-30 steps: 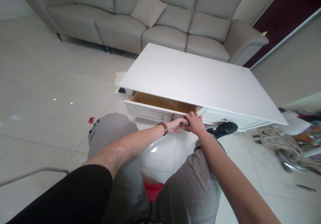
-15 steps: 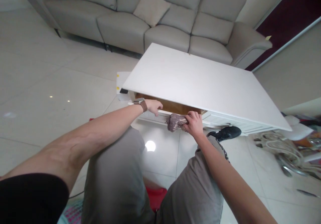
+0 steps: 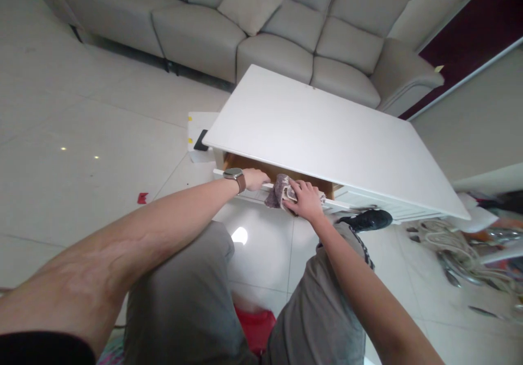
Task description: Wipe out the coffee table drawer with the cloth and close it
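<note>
A pulled-out drawer (image 3: 245,163) with a brown wooden inside shows beneath the top of the white table (image 3: 327,131). My left hand (image 3: 256,179), with a brown-strapped watch at the wrist, is closed over the top edge of the drawer front. A crumpled grey-brown and white cloth (image 3: 277,192) lies against that same edge, to the right of the left hand. My right hand (image 3: 305,199) grips the cloth and presses it on the drawer front. Part of the cloth is hidden under the fingers.
Beyond the table stands a grey sofa (image 3: 273,54) with a beige cushion (image 3: 250,4). A black flat object (image 3: 201,140) rests on a white piece at the table's left end. Coiled hoses (image 3: 443,239) and clutter lie at right; a red scrap (image 3: 142,198) is on the tiled floor.
My right hand has shifted slightly left, and the cloth has gone from hanging in front to being bunched over the drawer's edge. My left hand has moved a little right along that edge.
</note>
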`<action>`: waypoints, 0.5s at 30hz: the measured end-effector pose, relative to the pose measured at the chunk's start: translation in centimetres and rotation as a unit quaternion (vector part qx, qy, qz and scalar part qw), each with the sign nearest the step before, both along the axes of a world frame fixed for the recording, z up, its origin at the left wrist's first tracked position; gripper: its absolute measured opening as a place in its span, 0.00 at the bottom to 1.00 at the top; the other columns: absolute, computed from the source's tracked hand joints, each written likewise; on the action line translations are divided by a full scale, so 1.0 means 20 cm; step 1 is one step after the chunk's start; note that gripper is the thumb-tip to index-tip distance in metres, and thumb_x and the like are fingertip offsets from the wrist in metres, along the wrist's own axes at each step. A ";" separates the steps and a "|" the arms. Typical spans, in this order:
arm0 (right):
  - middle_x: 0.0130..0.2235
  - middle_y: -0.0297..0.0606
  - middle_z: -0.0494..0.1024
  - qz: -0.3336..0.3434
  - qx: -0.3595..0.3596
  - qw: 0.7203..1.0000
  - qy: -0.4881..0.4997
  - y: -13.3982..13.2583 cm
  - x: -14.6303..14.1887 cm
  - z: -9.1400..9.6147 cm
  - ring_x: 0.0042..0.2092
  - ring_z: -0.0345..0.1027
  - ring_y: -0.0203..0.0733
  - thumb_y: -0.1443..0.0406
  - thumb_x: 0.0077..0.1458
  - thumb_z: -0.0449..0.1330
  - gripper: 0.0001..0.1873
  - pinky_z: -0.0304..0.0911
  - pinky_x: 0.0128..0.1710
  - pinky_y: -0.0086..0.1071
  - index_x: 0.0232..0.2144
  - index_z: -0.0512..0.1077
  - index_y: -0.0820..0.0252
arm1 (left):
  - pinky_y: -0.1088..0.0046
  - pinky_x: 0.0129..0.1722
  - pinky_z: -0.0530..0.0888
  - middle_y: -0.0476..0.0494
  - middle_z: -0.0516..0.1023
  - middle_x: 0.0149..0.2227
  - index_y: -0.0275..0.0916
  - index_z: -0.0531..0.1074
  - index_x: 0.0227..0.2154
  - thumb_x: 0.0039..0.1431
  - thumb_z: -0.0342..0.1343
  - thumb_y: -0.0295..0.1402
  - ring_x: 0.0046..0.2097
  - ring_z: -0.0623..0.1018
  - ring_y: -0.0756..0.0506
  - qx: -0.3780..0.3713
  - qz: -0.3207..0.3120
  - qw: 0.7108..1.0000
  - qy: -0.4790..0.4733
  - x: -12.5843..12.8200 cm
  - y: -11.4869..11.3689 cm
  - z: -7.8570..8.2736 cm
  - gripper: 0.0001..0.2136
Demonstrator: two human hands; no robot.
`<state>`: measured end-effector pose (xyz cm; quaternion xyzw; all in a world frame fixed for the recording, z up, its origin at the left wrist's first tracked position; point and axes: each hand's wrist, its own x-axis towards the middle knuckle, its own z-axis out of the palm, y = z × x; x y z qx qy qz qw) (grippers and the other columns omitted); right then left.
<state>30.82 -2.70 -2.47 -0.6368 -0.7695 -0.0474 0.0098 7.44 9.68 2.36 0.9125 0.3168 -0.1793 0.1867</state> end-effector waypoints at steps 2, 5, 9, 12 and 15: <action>0.55 0.48 0.72 0.004 -0.024 0.999 -0.034 0.01 0.02 0.00 0.53 0.61 0.57 0.50 0.63 0.62 0.38 0.56 0.50 0.43 0.70 0.61 0.51 | 0.65 0.55 0.75 0.41 0.81 0.58 0.48 0.77 0.55 0.65 0.50 0.30 0.57 0.79 0.39 0.010 -0.004 1.000 0.015 0.01 0.01 0.00 0.19; 0.56 0.49 0.72 0.005 -0.030 0.997 -0.072 -0.01 0.09 -0.01 0.53 0.60 0.57 0.54 0.62 0.64 0.37 0.56 0.50 0.44 0.70 0.62 0.50 | 0.66 0.56 0.75 0.41 0.81 0.58 0.48 0.78 0.54 0.65 0.51 0.30 0.57 0.79 0.39 0.017 -0.006 1.000 0.020 0.02 0.01 0.00 0.19; 0.62 0.49 0.69 -0.034 0.000 0.999 -0.037 -0.16 0.31 -0.07 0.58 0.57 0.59 0.63 0.59 0.63 0.33 0.54 0.56 0.48 0.67 0.67 0.53 | 0.69 0.54 0.75 0.45 0.81 0.57 0.50 0.80 0.52 0.62 0.54 0.31 0.55 0.80 0.41 0.012 -0.002 1.000 0.016 0.02 0.02 0.00 0.18; 0.62 0.49 0.69 -0.157 0.045 0.984 0.069 -0.31 0.50 -0.11 0.62 0.55 0.62 0.67 0.56 0.60 0.25 0.51 0.61 0.52 0.56 0.73 0.57 | 0.70 0.53 0.75 0.45 0.82 0.56 0.50 0.80 0.51 0.59 0.55 0.31 0.54 0.80 0.42 0.013 -0.003 1.000 0.019 0.03 0.04 -0.02 0.19; 0.60 0.55 0.70 -0.331 0.129 0.908 0.224 -0.41 0.61 -0.14 0.63 0.54 0.65 0.66 0.59 0.57 0.15 0.52 0.61 0.55 0.48 0.73 0.59 | 0.69 0.54 0.75 0.45 0.83 0.55 0.51 0.80 0.51 0.57 0.56 0.31 0.54 0.80 0.41 0.008 -0.001 1.000 0.014 0.03 0.05 -0.03 0.20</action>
